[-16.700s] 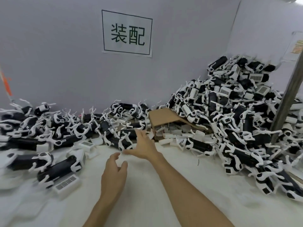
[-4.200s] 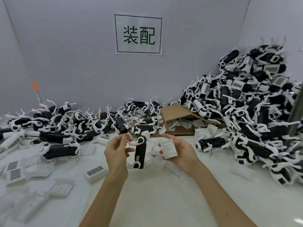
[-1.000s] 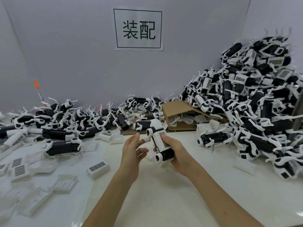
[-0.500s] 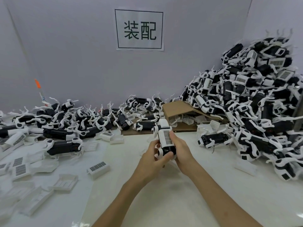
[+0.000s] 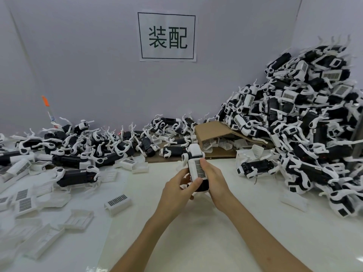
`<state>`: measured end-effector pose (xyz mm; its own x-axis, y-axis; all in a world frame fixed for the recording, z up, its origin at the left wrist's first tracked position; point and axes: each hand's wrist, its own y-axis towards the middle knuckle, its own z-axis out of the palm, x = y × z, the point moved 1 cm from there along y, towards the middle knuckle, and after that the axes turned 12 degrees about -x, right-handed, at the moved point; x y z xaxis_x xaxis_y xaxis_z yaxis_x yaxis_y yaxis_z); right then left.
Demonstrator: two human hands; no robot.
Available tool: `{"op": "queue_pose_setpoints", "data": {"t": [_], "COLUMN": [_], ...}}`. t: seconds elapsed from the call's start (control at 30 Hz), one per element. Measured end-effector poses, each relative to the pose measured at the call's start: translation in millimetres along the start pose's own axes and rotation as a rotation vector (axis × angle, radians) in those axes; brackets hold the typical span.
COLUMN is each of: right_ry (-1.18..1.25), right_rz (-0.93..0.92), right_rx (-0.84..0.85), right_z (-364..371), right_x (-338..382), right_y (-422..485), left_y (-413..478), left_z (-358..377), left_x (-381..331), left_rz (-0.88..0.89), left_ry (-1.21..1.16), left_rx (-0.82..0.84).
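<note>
— At mid-table, what is being held?
— One black-and-white toy, upright and raised off the surface, white head end at twelve o'clock. A white grille cover sits on its upper face.
— And the hands?
— Both grip it. The left hand wraps it from seven o'clock, thumb pressed on the cover's lower end. The right hand curls round its side from four o'clock, thumb along the cover's edge.
— What lies around?
— A tall pile of the same toys from one to three o'clock, with a cardboard flap at its foot. A lower heap runs along the wall towards ten o'clock. Loose covers are scattered at eight to nine o'clock. A sign hangs on the wall at twelve.
</note>
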<state>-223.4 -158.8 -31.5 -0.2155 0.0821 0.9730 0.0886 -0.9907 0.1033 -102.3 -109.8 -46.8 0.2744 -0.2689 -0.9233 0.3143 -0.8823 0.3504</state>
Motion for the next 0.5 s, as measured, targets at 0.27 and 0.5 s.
{"op": "queue_pose_setpoints", "data": {"t": [0.27, 0.5], "right_ry": [-0.028, -0.271], "right_rz": [0.029, -0.143], "right_rx": [0.152, 0.029], "right_z": [0.8, 0.6], "right_x": [-2.6, -4.6], "right_y": [1.8, 3.6], "left_y": [-0.1, -2.0], "left_z": [-3.1, -1.0], "left_x": [-3.9, -5.7], "left_rz": [-0.068, -0.173], "left_ry": [-0.009, -0.107], "left_rx": [-0.083, -0.1]}}
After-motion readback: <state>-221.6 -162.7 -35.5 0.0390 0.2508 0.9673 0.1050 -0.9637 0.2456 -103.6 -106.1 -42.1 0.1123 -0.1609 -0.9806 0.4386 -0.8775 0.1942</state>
